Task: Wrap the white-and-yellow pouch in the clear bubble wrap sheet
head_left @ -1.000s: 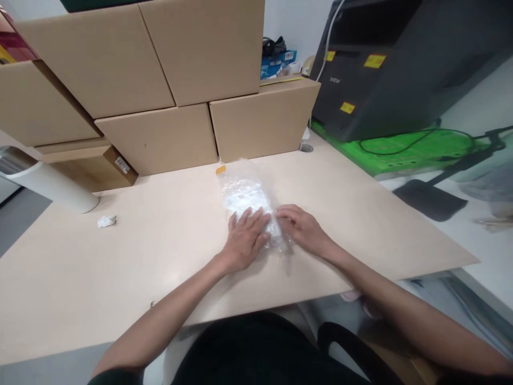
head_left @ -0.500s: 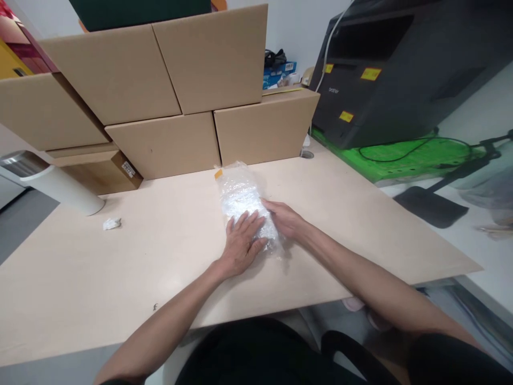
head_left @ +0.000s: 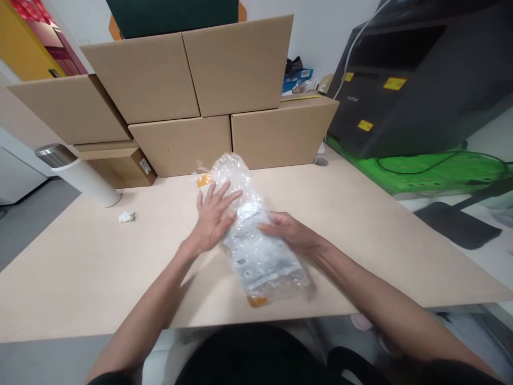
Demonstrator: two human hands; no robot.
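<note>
A long bubble-wrapped package (head_left: 264, 256) lies aslant over the table, its near end toward me and slightly blurred. Through the clear wrap shows something white with small dark print. Orange tape pieces stick at its far left corner and its near end. My left hand (head_left: 214, 216) rests with spread fingers along the package's upper left side, fingertips on the wrap. On the other side, my right hand (head_left: 294, 232) grips the right edge, thumb on top and the remaining fingers hidden beneath.
Cardboard boxes (head_left: 180, 147) stand stacked along the table's (head_left: 160, 278) back edge. To the left are a white tumbler (head_left: 86, 179) with a metal lid and a crumpled white scrap (head_left: 127, 216). A dark printer (head_left: 385, 123) sits on a green surface (head_left: 420, 176) at right.
The package has come nearer and been turned over, now showing print and tape at the near end. My left hand has shifted from lying flat on top to its upper left side.
</note>
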